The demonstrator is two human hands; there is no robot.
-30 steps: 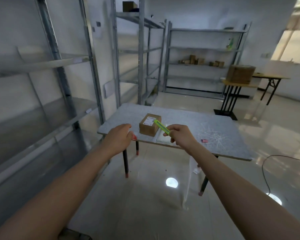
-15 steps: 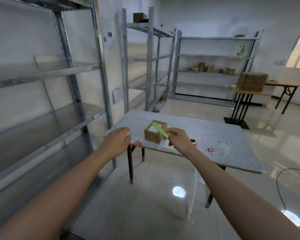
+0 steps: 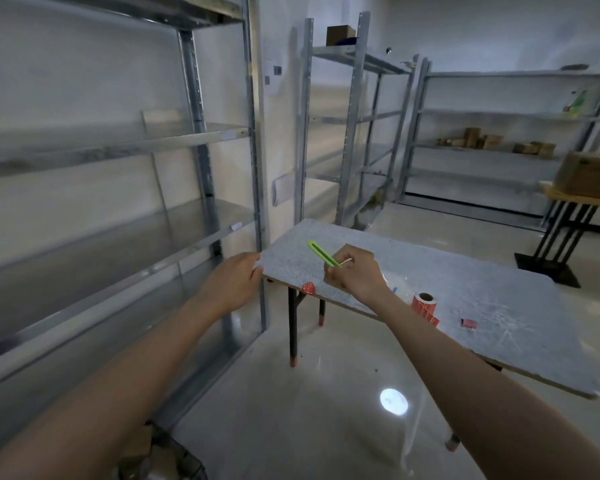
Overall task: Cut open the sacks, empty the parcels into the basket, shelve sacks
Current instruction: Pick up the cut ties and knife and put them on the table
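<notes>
My right hand (image 3: 355, 280) grips a bright green cutter (image 3: 321, 253), its tip pointing up and to the left. The hand hovers over the near left part of a grey speckled table (image 3: 482, 289). A small cardboard parcel (image 3: 362, 251) lies on the table, mostly hidden behind that hand. My left hand (image 3: 231, 284) is at the table's left corner with loosely curled fingers and holds nothing. The dark rim of a basket (image 3: 174, 457) with brown parcels inside shows at the bottom edge, by my left arm.
Metal shelving (image 3: 201, 216) stands close on the left, and more racks (image 3: 357, 133) line the back wall. A red label roll (image 3: 425, 304) and small red scraps lie on the table. A second table with a large carton (image 3: 589, 174) stands at the far right.
The view has come closer to the table and turned left. My right hand with the cutter now covers most of the parcel. My left hand has reached the table's corner.
</notes>
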